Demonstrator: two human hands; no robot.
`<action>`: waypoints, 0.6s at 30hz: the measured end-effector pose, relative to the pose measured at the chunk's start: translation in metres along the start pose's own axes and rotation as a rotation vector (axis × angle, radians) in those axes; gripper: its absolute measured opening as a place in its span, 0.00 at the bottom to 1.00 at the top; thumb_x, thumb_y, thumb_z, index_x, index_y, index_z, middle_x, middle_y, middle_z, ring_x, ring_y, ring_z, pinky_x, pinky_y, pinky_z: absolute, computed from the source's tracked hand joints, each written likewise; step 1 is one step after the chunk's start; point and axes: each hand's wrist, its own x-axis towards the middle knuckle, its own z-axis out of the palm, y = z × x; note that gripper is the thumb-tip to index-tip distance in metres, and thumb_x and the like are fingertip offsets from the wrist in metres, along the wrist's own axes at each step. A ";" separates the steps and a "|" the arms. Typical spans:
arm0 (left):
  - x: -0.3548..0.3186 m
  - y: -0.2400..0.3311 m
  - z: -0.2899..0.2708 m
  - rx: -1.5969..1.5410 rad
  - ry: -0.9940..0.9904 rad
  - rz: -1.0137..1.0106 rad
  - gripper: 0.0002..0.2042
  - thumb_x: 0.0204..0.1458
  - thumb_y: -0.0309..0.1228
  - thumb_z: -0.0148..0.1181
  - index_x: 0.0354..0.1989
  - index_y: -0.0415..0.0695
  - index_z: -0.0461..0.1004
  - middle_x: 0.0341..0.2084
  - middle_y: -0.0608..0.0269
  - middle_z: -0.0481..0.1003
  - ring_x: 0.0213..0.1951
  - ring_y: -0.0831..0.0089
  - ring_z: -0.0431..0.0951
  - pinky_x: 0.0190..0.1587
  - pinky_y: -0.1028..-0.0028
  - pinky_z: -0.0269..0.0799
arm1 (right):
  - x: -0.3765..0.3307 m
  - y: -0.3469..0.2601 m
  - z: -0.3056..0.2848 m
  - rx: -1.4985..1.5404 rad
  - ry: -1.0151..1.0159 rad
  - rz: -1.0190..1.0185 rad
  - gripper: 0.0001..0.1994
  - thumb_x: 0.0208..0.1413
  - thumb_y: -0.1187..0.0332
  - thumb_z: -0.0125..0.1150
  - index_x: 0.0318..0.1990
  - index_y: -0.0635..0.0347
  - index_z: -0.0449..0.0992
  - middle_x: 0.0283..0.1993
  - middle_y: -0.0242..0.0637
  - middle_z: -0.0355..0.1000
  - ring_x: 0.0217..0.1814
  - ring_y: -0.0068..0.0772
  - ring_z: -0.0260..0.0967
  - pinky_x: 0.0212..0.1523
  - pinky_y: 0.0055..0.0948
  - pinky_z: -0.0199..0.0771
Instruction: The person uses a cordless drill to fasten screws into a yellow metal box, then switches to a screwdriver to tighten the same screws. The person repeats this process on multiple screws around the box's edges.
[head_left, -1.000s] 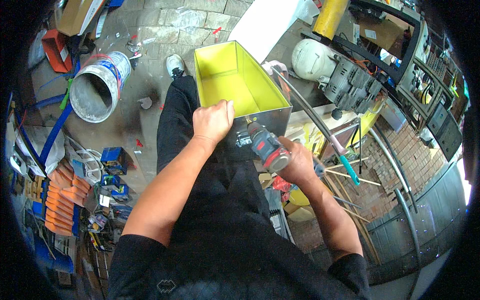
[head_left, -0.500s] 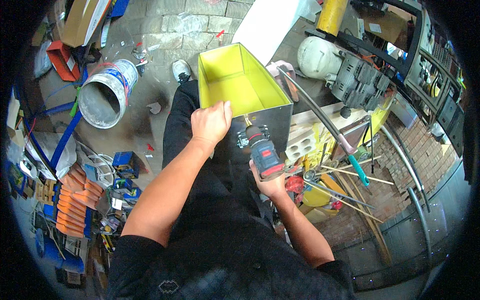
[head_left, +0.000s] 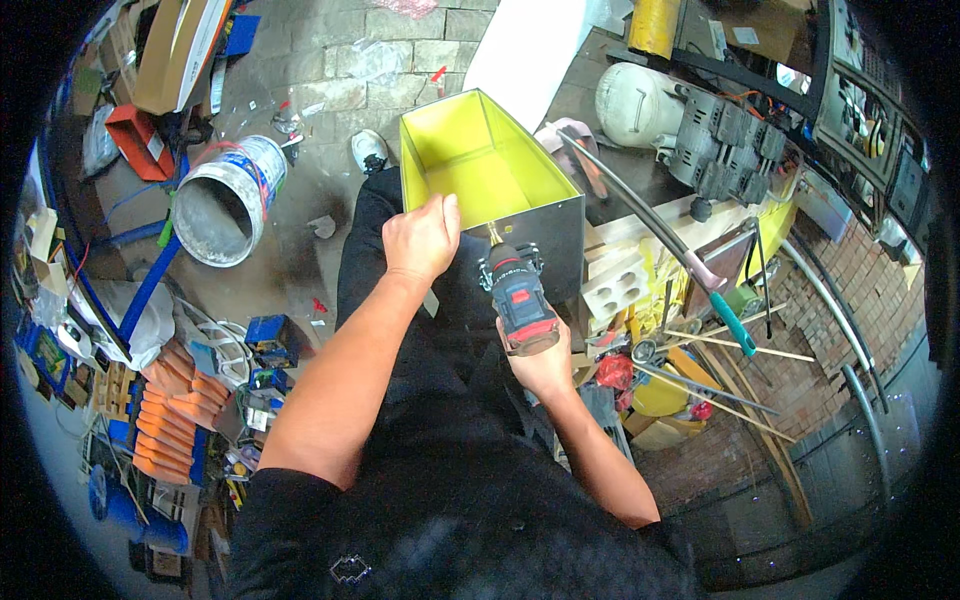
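Observation:
My left hand [head_left: 422,240] is closed over the near rim of a long open box [head_left: 556,240], dark outside and bright yellow inside, its thumb side up. Wrapped around the grip of a cordless drill [head_left: 524,302] is my right hand [head_left: 545,362]; the trigger finger is hidden. The drill's brass-coloured bit [head_left: 493,232] points at the box's near wall just below the rim, right of my left hand. Whether the tip is in the metal I cannot tell. Silvery metal hardware [head_left: 538,260] shows on that wall, partly behind the drill chuck.
A dirty white bucket [head_left: 218,215] lies tipped at the left. Orange plastic bins [head_left: 165,430] are lower left. To the right are a grey motor with a white tank [head_left: 640,105], a long teal-handled tool [head_left: 728,318] slanting beside the box, and several wooden sticks [head_left: 760,345].
The drill has swung slightly more upright, its back end shifting left, with the bit still against or near the same wall. The surroundings have shifted a little in view. Both hands keep their holds.

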 end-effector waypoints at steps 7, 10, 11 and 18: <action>-0.001 -0.006 -0.002 -0.047 -0.053 -0.076 0.19 0.71 0.44 0.46 0.34 0.46 0.79 0.25 0.45 0.81 0.30 0.41 0.82 0.37 0.45 0.78 | -0.025 0.029 -0.041 -0.021 0.020 -0.174 0.15 0.52 0.71 0.71 0.48 0.62 0.79 0.40 0.44 0.83 0.42 0.37 0.83 0.47 0.35 0.80; -0.007 -0.007 -0.005 -0.042 -0.024 -0.071 0.19 0.71 0.44 0.46 0.35 0.46 0.78 0.27 0.45 0.81 0.32 0.40 0.82 0.38 0.45 0.77 | -0.020 0.037 -0.057 0.046 -0.013 -0.101 0.16 0.52 0.71 0.72 0.48 0.61 0.79 0.39 0.44 0.84 0.42 0.38 0.84 0.46 0.35 0.80; -0.008 -0.006 -0.004 -0.051 -0.009 -0.067 0.19 0.71 0.44 0.46 0.35 0.46 0.78 0.28 0.45 0.81 0.33 0.40 0.82 0.39 0.45 0.77 | -0.016 0.041 -0.060 0.065 -0.008 -0.128 0.18 0.49 0.69 0.74 0.47 0.62 0.79 0.37 0.46 0.83 0.41 0.46 0.85 0.44 0.36 0.81; -0.022 0.006 -0.003 -0.136 0.099 -0.057 0.14 0.65 0.42 0.60 0.39 0.42 0.76 0.37 0.50 0.79 0.44 0.48 0.79 0.52 0.53 0.73 | -0.004 0.028 -0.089 -0.371 -0.106 -0.280 0.22 0.47 0.66 0.76 0.49 0.65 0.78 0.35 0.52 0.82 0.41 0.58 0.82 0.44 0.43 0.80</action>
